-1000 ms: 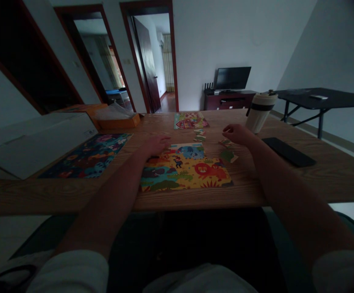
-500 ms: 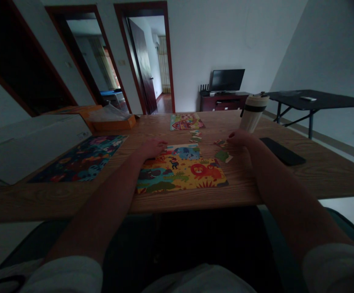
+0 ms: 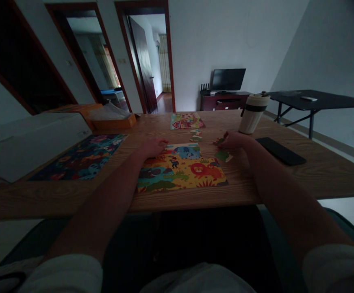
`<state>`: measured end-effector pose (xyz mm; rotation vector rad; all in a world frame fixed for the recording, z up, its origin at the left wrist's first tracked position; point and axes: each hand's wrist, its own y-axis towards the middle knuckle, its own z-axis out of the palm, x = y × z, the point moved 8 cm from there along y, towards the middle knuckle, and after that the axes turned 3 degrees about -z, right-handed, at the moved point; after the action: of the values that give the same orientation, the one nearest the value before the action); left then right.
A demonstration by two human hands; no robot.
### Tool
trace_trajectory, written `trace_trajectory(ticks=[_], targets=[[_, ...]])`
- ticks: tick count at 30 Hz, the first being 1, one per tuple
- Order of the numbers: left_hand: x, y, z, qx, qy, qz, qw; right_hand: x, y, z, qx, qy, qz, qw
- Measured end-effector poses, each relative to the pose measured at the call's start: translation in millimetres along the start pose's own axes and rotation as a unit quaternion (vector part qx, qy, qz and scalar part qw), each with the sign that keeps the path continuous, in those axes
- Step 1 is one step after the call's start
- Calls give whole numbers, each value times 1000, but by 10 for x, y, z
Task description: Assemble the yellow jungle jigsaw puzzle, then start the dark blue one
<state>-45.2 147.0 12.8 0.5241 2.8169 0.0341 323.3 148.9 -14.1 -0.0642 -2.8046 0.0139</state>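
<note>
Leftward comes the right hand point(image 3: 232, 140), off the bare wood and onto a small piece point(image 3: 217, 141), while the left hand point(image 3: 155, 147) stays put.

Nearest us, the puzzle point(image 3: 181, 175) lies flat by the front edge of the table point(image 3: 195, 202), lions, crocodile and hippo across its lower part. Its upper part is narrower, with a blue elephant on show, and the left hand rests palm down at that section's left side, fingers loosely out. Just right of the elephant sits a green piece point(image 3: 222, 155). Beyond it, the right hand has its fingers bent at the small piece; in this dim light it seems to be touching, but I can't tell whether it grips.

Over on the left, the dark puzzle point(image 3: 83, 158) lies beside the white box point(image 3: 39, 142); on the right, there's a black slab point(image 3: 280, 151). Further up, more pieces point(image 3: 196, 138) sit short of the far puzzle point(image 3: 186, 121), and the cup point(image 3: 252, 116) stands upright behind the right hand. Way back, the TV point(image 3: 228, 79) is on its cabinet point(image 3: 224, 99).
</note>
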Motion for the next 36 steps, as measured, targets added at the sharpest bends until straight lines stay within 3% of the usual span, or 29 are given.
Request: trace_trajectory(ticks=[3,6,8,12,15,20,26,32,36], targets=[[-17,-18,-61,-15,-16,-10,1000,170,-74,-45,-38,50,-20,998],[-34,-43,-154,-52,-83,-23,995,538,-147,-43,-61,135,-113,982],[-68,-54,-178,-61,-142,-22,988,832,-218,-26,-67,211,-182,958],[-276,-68,-70,-4,-243,44,969,1329,-381,82,-43,337,-267,902],[-415,-79,58,43,-304,81,948,1519,-456,181,-25,409,-292,864],[-486,-46,110,35,-375,100,921,1553,-460,290,-9,466,-288,836],[-394,-12,12,-10,-360,89,929,1505,-442,290,25,459,-259,850],[28,100,-165,-99,-278,35,955,1340,-361,219,-6,418,-220,881],[235,112,-259,-141,-255,-6,957,1231,-320,139,-39,391,-211,895]])
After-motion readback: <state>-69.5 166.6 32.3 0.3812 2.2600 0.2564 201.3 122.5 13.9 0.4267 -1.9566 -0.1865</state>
